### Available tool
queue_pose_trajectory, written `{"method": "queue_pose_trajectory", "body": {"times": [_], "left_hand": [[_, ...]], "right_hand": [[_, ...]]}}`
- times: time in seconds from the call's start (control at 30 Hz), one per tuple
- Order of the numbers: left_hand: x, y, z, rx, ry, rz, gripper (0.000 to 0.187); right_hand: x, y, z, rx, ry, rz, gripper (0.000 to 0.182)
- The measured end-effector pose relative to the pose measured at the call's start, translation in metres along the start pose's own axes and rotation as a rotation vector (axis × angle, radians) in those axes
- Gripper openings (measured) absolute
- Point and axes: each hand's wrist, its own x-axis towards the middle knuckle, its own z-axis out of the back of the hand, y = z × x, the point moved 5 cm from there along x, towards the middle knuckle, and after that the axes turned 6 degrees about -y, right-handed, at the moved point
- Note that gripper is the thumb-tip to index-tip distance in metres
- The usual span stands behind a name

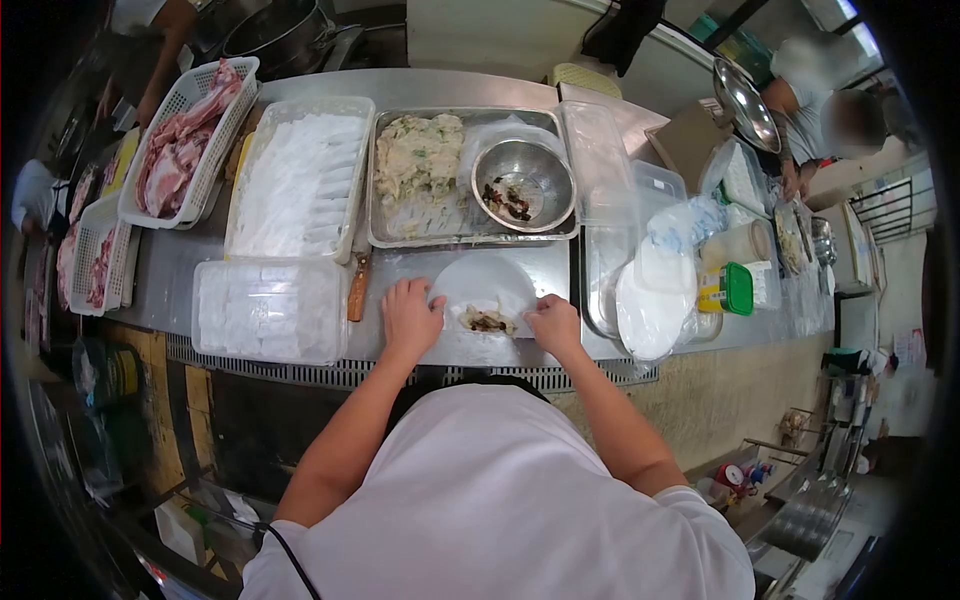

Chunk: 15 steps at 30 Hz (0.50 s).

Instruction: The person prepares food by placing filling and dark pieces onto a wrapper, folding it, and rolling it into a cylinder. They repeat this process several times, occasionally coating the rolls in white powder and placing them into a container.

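A thin, round, whitish wrapper sheet (485, 280) lies flat on the metal counter in front of me. Near its front edge sits a small heap of pale filling with dark bits (488, 320). My left hand (412, 316) is at the sheet's left edge, fingers bent and closed on it. At the right edge, my right hand (553, 325) pinches the sheet between thumb and fingers. Behind the sheet, a metal tray (420, 241) holds a pale, green-flecked mixture (420, 150) and a steel bowl (540, 170) with dark pieces in it.
On the left stand a container of white rolls (300, 170), a lidded clear box (270, 310) and white baskets of raw meat (180, 160). A wooden-handled tool (358, 290) lies beside my left hand. White lids (655, 300) and a green-lidded tub (738, 289) crowd the right. Other people stand nearby.
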Motion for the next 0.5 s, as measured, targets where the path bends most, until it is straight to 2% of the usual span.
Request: {"method": "queue_pose_trajectory", "body": {"times": [0.1, 0.17, 0.2, 0.27, 0.3, 0.4, 0.47, 0.5], "left_hand": [[0.009, 0.005, -0.006, -0.038, 0.091, -0.034, 0.04], [0.01, 0.011, -0.013, -0.154, 0.148, -0.014, 0.031], [0.009, 0.01, -0.011, -0.189, 0.119, 0.069, 0.027], [0.003, 0.005, -0.005, -0.257, 0.059, 0.238, 0.02], [0.002, 0.005, -0.006, -0.203, 0.103, 0.236, 0.02], [0.001, 0.006, -0.004, -0.064, 0.228, 0.203, 0.024], [0.004, 0.004, -0.002, 0.003, 0.305, 0.143, 0.028], [0.003, 0.002, 0.001, -0.074, 0.317, 0.194, 0.028]], "right_hand": [[0.003, -0.008, -0.013, 0.082, 0.013, 0.04, 0.028], [-0.002, -0.018, -0.018, 0.421, 0.039, -0.164, 0.026], [-0.006, -0.022, -0.02, 0.59, 0.051, -0.267, 0.025], [-0.022, -0.011, -0.008, 0.718, 0.088, -0.43, 0.022], [-0.027, -0.007, -0.005, 0.782, 0.108, -0.508, 0.021], [-0.036, -0.018, -0.019, 0.667, 0.326, -0.502, 0.021], [-0.042, -0.02, -0.021, 0.563, 0.301, -0.395, 0.022], [-0.044, -0.017, -0.022, 0.512, 0.29, -0.342, 0.022]]}}
